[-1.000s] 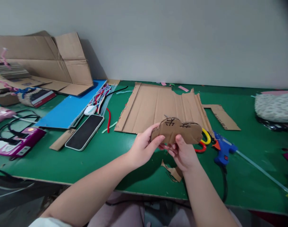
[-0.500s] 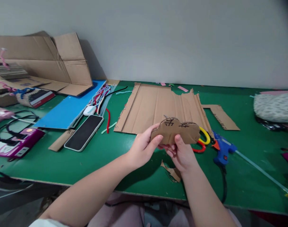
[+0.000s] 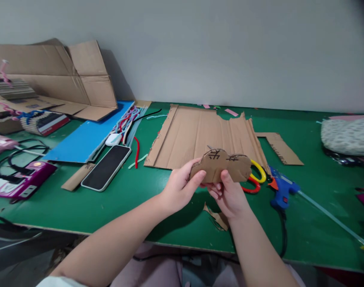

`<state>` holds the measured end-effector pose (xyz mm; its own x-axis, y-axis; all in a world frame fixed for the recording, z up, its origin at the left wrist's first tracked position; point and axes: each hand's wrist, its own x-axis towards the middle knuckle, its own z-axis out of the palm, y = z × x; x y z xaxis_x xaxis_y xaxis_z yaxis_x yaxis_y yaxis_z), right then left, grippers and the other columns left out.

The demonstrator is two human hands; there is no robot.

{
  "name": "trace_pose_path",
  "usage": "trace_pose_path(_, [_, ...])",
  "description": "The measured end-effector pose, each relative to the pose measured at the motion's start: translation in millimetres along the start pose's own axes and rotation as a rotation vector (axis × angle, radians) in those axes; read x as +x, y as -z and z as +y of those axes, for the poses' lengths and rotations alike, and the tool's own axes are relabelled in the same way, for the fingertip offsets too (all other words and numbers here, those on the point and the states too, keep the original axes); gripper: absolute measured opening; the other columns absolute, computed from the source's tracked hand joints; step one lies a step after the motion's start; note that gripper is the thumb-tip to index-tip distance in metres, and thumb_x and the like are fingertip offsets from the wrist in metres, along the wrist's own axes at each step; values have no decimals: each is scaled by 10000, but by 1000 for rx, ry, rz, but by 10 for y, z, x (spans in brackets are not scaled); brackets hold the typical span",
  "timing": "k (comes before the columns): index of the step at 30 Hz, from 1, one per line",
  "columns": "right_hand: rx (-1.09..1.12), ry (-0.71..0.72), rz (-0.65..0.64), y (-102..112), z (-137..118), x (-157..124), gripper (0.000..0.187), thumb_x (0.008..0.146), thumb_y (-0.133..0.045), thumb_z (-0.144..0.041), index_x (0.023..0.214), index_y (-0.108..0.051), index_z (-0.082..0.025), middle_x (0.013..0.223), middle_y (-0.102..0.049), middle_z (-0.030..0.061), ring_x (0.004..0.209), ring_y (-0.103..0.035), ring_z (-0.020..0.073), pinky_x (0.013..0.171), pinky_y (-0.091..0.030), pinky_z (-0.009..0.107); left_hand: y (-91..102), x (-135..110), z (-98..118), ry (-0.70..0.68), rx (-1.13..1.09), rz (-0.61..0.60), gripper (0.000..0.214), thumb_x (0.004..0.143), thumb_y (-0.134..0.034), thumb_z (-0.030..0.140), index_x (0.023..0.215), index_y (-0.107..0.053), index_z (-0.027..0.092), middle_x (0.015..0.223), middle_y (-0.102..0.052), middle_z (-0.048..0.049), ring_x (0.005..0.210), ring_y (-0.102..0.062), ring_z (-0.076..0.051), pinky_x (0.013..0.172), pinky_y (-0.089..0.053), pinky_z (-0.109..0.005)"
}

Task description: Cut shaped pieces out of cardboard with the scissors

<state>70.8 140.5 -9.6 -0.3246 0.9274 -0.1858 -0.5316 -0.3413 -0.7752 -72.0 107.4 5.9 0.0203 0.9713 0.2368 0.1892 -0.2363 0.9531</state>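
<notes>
Both hands grip a cloud-shaped cardboard piece with black printed characters along its scalloped top edge. My left hand pinches its left end, thumb in front and fingers behind. My right hand has its thumb on the lower middle of the piece, with curled fingers partly hidden below and behind. Behind the piece show the yellow and red handles of scissors; their blades are hidden. Under my hands a curved cardboard scrap lies on the green table.
A large torn cardboard sheet lies ahead. To the right are a blue glue gun with its glue stick and an L-shaped cardboard strip. A phone, blue folder, pipe cleaners and purple power strip sit left.
The cloud-shaped cardboard has shifted very slightly in my hands, its right end a little further left. Both hands keep their grip, and the rest of the table looks the same.
</notes>
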Motion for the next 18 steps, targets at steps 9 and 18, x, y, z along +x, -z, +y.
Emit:
trace_pose_path(9, [45,-42,87,-82,24,6,455,564,-805,-509,678,-491,-200,374,-360,-128,323,-286,22,299,-289,107,14,-14,-41,-238,174,114,565,814,-630,369,1328,-482,188,1151,-680,-72,975,-669,-199,845,-531,-254])
trace_pose_path(18, [177,-119,71,-102,-24,14,530,470,-833,-535,493,-443,-177,337,-350,-117,294,-268,5,262,-295,97,7,20,-23,-557,106,158,704,685,-746,373,1330,-501,233,967,-733,-61,685,-693,-140,687,-583,-215])
